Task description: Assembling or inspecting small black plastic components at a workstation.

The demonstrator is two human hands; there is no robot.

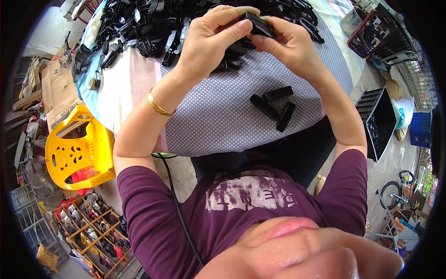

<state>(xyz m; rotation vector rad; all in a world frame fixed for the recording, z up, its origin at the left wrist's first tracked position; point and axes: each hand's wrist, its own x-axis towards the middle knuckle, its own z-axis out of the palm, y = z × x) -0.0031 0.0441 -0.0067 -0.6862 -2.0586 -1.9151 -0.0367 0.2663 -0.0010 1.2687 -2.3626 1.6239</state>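
Note:
Both hands meet over the far part of the cloth-covered table (pixel 209 116). Between them is a small black plastic piece (pixel 261 26) of rounded, oblong shape. My left hand (pixel 209 39) pinches its left end, the thumb laid on top. My right hand (pixel 293 46) closes on its right end with thumb and fingers. Something tan and textured covers a fingertip of my left hand. Just beyond the hands spreads a heap of black plastic parts (pixel 134 28), partly hidden by them. Nearer to me, between my forearms, lie three loose black oblong pieces (pixel 285 117).
A yellow plastic chair (pixel 95 151) stands left of the table. At right are a black crate (pixel 371 107) holding dark parts and a dark red-rimmed basket (pixel 364 35). A black cable (pixel 174 195) hangs down over my shirt. A shoe rack (pixel 95 232) is at lower left.

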